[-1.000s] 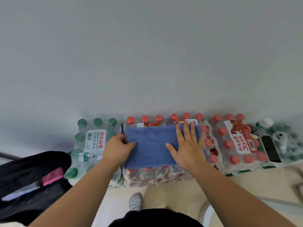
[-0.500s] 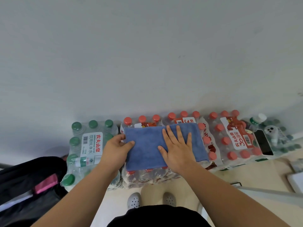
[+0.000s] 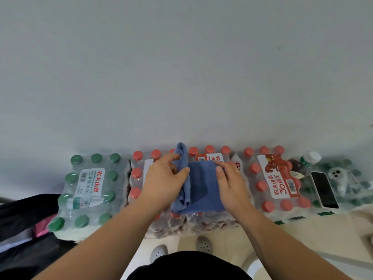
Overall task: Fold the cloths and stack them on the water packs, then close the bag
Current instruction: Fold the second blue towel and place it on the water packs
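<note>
Since half a second before, left hand had lifted one side of blue cloth, fingers curled round the raised fold. Right hand had shifted off the middle, pinching right edge, thumb on top. Cloth lay on centre red-capped water pack.

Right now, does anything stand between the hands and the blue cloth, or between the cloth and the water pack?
Nothing visible does. The left hand grips the raised fold of the blue cloth, the right hand holds its right edge, and the cloth lies directly on the red-capped water pack.
</note>
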